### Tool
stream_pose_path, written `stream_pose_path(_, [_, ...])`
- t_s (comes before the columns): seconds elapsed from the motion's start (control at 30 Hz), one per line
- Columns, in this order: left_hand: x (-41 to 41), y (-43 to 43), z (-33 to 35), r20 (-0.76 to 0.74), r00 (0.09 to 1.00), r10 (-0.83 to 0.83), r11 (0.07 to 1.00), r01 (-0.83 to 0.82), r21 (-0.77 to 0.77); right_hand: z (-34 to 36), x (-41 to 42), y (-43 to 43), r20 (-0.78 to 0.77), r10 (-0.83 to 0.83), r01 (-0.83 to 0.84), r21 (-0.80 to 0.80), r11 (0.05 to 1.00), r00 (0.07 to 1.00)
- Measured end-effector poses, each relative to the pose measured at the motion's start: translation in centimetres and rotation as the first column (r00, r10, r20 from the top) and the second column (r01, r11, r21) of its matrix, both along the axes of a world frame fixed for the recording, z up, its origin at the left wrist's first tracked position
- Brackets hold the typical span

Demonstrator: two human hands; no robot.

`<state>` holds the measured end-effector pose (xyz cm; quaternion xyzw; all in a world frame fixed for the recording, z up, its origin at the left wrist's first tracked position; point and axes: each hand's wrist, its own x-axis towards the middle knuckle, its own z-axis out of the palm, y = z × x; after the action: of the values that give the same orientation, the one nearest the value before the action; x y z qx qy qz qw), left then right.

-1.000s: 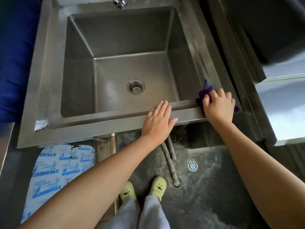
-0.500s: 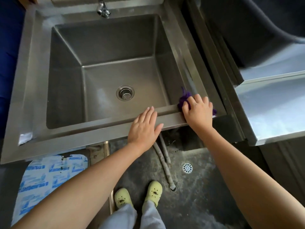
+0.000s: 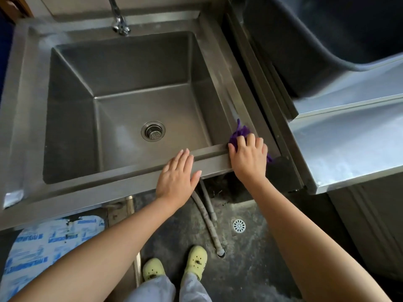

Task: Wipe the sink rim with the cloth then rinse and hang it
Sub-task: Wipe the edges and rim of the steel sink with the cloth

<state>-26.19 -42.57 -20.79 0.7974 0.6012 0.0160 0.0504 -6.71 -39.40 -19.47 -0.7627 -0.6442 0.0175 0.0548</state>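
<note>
The purple cloth (image 3: 239,132) lies bunched on the near right corner of the sink rim (image 3: 104,182). The right hand (image 3: 248,159) covers it, its fingers (image 3: 251,139) slightly spread and curled down over the fabric, holding it against the steel. The left hand (image 3: 176,177) rests flat on the front rim just beside it, fingers straight and pressed together, thumb out. The basin's drain (image 3: 153,130) sits below the tap (image 3: 119,23).

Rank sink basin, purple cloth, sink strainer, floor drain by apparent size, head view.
1. sink basin
2. sink strainer and purple cloth: unranked, cloth partly under right hand
3. floor drain, though farther
</note>
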Motion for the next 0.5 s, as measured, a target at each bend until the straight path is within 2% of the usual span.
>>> stream_pose_path(0.13, [-0.1, -0.1, 0.1, -0.001, 1.000, -0.012, 1.000, 0.012, 0.012, 0.5, 1.1, 2.0, -0.003, 0.006, -0.007, -0.077, 0.997, 1.000])
stream_pose_path(0.5, [0.1, 0.0, 0.0, -0.010, 1.000, -0.019, 1.000, 0.019, -0.001, 0.7, 1.1, 4.7, -0.026, 0.056, -0.059, -0.110, 0.992, 0.998])
